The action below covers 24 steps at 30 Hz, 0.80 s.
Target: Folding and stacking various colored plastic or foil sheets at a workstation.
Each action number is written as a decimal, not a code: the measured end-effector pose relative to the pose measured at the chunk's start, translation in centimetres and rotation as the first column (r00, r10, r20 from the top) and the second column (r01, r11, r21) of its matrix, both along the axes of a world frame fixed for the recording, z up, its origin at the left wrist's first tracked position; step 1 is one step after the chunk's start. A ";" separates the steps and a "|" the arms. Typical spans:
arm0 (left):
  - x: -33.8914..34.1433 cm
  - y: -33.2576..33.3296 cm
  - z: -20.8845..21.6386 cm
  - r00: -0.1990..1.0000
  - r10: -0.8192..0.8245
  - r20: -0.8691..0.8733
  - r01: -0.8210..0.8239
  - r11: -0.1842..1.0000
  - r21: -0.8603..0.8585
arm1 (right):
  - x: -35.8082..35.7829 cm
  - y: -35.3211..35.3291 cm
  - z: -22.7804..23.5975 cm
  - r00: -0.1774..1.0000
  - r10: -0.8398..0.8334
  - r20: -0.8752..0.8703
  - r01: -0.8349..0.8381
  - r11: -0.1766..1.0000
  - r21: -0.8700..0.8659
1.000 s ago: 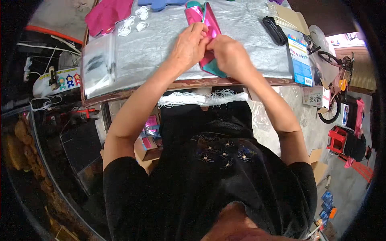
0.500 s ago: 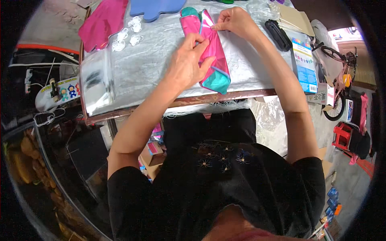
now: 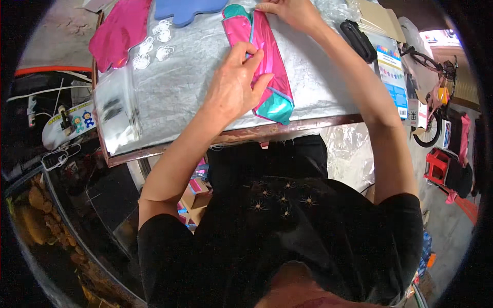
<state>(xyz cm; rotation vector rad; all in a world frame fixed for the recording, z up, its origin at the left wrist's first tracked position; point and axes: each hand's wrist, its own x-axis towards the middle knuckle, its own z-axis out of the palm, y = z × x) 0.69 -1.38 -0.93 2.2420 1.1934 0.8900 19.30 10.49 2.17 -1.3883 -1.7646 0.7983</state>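
A folded foil balloon (image 3: 272,61), shiny pink with teal ends and a pale blue edge line, lies lengthwise on the covered table near its front edge. My left hand (image 3: 228,90) rests on the middle of it, fingers curled around the left folded edge with the thumb on top. At the far end, my right hand (image 3: 292,13) is partly cut off by the top of the picture. Its thumb and a fingertip come together at the balloon's far right corner, where they pinch the foil.
A flat pink foil piece (image 3: 120,36) and a blue foil piece (image 3: 190,10) lie at the far left. Near them are coiled white strings (image 3: 163,32) and clear plastic sleeves (image 3: 115,110). On the right sit a black case (image 3: 358,41) and a blue-and-white packet (image 3: 390,77).
My right hand has moved farther away along the balloon, from its upper part to its far corner. The raised fold there now lies flatter. My left hand stays on the middle.
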 end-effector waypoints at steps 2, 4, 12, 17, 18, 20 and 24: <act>0.1 -0.1 -0.2 1.000 -0.006 0.010 0.005 1.000 0.020 | 0.9 -2.5 -0.9 0.996 0.028 0.085 -0.047 0.971 0.235; 0.0 -0.2 -0.2 1.000 0.000 0.001 -0.001 0.997 0.077 | 1.3 -5.7 -3.5 0.966 0.070 0.250 -0.162 0.915 0.369; -3.3 4.5 -1.4 0.988 -0.116 0.103 0.091 0.971 0.220 | 0.3 -14.6 -5.1 0.791 0.117 0.601 -0.341 0.899 0.274; -3.2 6.3 -0.7 0.993 -0.115 0.037 0.106 0.977 0.188 | 0.0 -14.5 -5.2 0.796 0.096 0.597 -0.330 0.897 0.294; -3.4 6.5 -0.6 0.993 -0.110 0.038 0.101 0.977 0.189 | 0.0 -14.4 -5.2 0.802 0.095 0.590 -0.322 0.900 0.292; -3.5 6.6 -0.4 0.994 -0.112 -0.001 0.111 0.980 0.166 | -0.1 -14.1 -5.2 0.786 0.105 0.609 -0.345 0.893 0.291; -3.6 7.5 -1.0 0.994 -0.113 -0.014 0.113 0.965 0.235 | -0.2 -13.4 -5.2 0.756 0.121 0.643 -0.386 0.876 0.289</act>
